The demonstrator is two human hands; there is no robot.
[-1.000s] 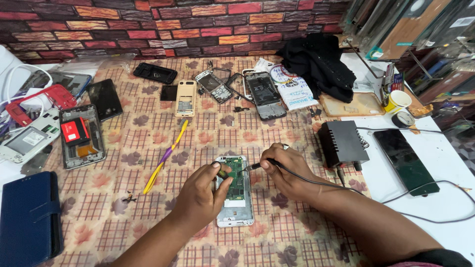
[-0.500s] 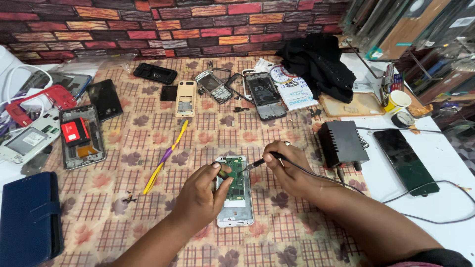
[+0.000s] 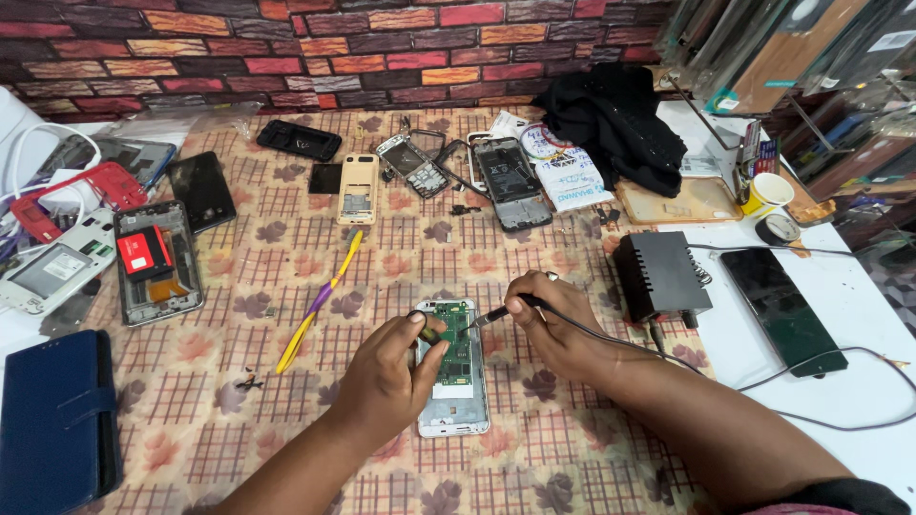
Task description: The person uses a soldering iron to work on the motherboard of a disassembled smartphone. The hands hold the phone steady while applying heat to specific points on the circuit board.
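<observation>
While both hands work at the near middle of the bench, which is covered with a checked, leaf-patterned cloth, an opened white phone with its green circuit board bare lies flat between them. The left hand rests on the phone's left edge, its fingers pinched together on a small dark item over the board; what that item is cannot be told. The right hand, just right of the phone, is clamped on a soldering iron whose tip points left onto the board's upper part, its black cord trailing off to the right. Left of the phone lies a yellow and purple pry tool, and well to the left a dark blue wallet case. Right of the phone, beyond the right hand, stands a black power box. Farther back from the phone lie a beige keypad phone, several stripped phone bodies and a black cloth against the brick-patterned wall.
</observation>
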